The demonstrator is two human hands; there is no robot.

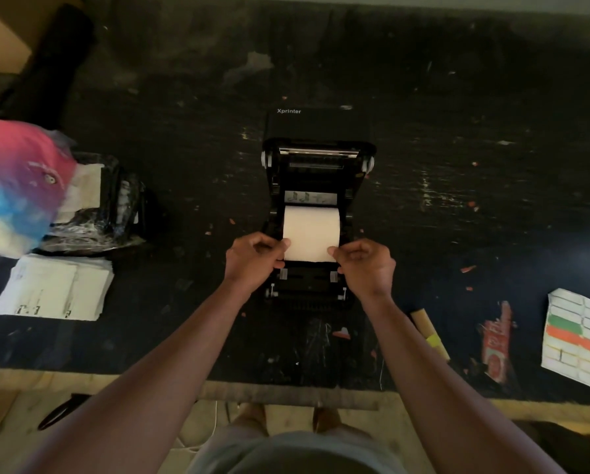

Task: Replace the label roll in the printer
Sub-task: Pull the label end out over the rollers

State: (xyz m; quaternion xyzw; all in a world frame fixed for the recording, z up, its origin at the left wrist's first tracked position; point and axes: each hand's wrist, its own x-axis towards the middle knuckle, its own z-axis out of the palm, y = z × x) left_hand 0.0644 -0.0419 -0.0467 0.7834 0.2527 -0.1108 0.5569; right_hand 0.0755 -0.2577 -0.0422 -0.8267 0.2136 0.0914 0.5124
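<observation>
A black label printer (317,155) stands on the dark table with its lid swung open and back. A white label roll (311,230) lies in the open bay, its loose end pulled toward me. My left hand (252,260) pinches the left edge of that paper end. My right hand (363,263) pinches the right edge. Both hands sit just above the printer's front guides (307,277), which show between them.
A stack of white printed sheets (56,289) lies at the left, behind it a black plastic-wrapped bundle (102,206) and a pink-and-blue bag (16,179). At the right lie a coloured label sheet (577,340), a red wrapper (495,340) and a cardboard strip (426,328). The table's front edge (286,395) is near my body.
</observation>
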